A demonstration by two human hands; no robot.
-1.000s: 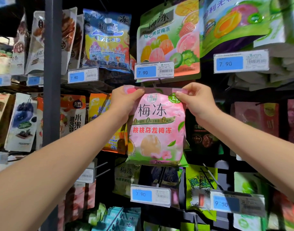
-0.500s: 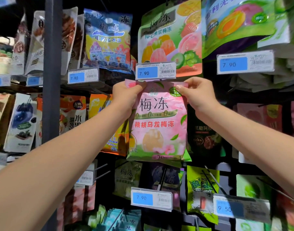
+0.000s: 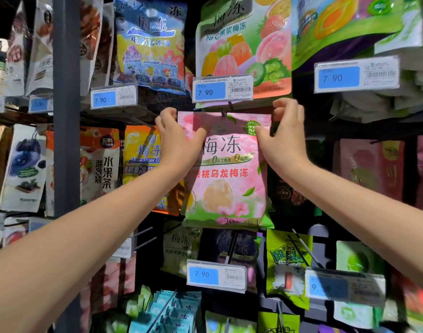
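A pink snack pouch [image 3: 226, 179] with a peach picture and green bottom hangs flat against the display, its top edge at a metal peg hook [image 3: 223, 113] just under a price tag. My left hand [image 3: 179, 140] grips the pouch's upper left corner, thumb on the front and fingers curled behind. My right hand [image 3: 281, 138] pinches the upper right corner, thumb on the front near a green round sticker, fingers raised above the top edge.
Hanging snack bags fill the rack all around: a fruit-jelly bag [image 3: 244, 44] above, an orange bag [image 3: 143, 155] to the left, a dark bag behind right. Blue price tags [image 3: 222, 91] stick out on peg ends. A grey upright post [image 3: 66, 104] stands left.
Both hands have carried the pink pouch upward and toward the rack, so its top edge now sits at the peg hook under the price tag. My right fingers have lifted above the pouch's edge.
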